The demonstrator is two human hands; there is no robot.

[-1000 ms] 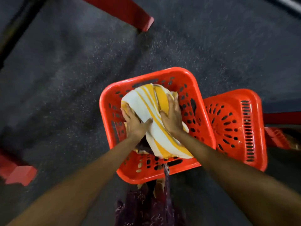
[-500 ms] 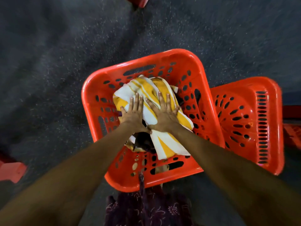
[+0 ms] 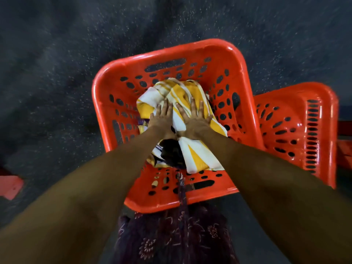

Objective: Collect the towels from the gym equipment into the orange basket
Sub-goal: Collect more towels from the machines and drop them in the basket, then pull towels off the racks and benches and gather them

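at the far left edge a red piece (image 3: 10,186) lies on the dark speckled floor (image 3: 57,73). right of it sits the orange basket (image 3: 190,52), its perforated walls open to the floor. inside it lies a yellow and white striped towel (image 3: 198,155), bunched over darker cloth (image 3: 171,151). the left hand (image 3: 162,120) presses flat on the towel's left part, fingers (image 3: 165,107) straight and together, gripping nothing. just right of it the right hand (image 3: 194,121) presses flat too, fingers (image 3: 192,105) spread and straight, thumbs nearly touching. a second orange basket piece (image 3: 297,130) sits touching the basket's right side. patterned dark fabric (image 3: 171,241) hangs near the bottom.
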